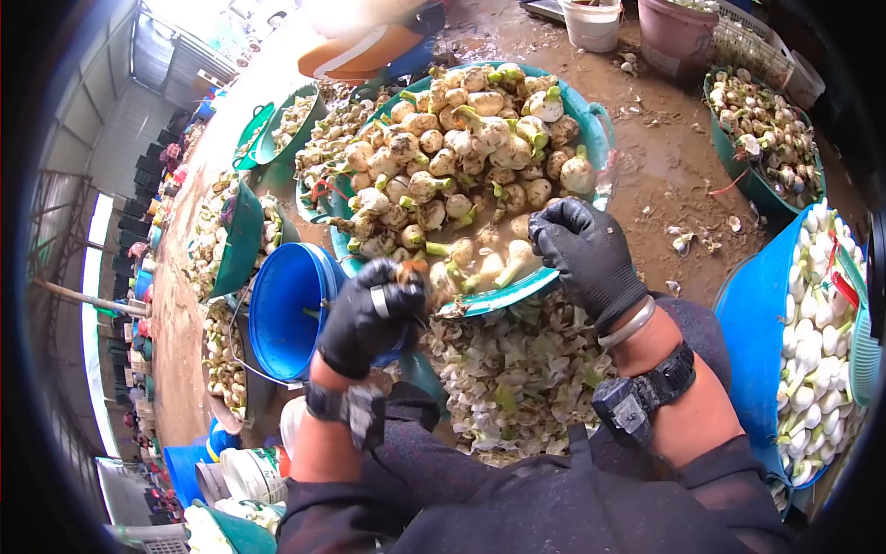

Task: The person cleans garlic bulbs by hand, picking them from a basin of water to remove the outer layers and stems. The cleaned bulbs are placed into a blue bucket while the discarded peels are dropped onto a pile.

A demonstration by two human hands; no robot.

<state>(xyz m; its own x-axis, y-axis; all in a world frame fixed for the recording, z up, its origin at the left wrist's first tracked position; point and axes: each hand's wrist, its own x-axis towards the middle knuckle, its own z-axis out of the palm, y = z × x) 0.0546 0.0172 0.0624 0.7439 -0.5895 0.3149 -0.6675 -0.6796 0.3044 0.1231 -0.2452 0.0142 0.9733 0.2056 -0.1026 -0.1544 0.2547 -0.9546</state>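
A green tub (598,138) in front of me is heaped with dirty, round, pale bulbs (434,148) with short green stems. My left hand (374,314), in a black glove, is closed at the tub's near left rim, with something small and brownish at its fingers, too blurred to name. My right hand (586,258), also black-gloved, is closed above the near right rim; what it holds, if anything, is hidden. Between the hands, several bulbs lie low in the tub. Below the rim is a pile of pale peelings (517,369).
An empty blue bucket (286,309) stands at the left. On the right a blue tub (752,323) holds clean white bulbs. More bulbs fill a green tub (752,189) at the upper right. White and pink buckets (591,26) stand at the back on wet, muddy floor (655,171).
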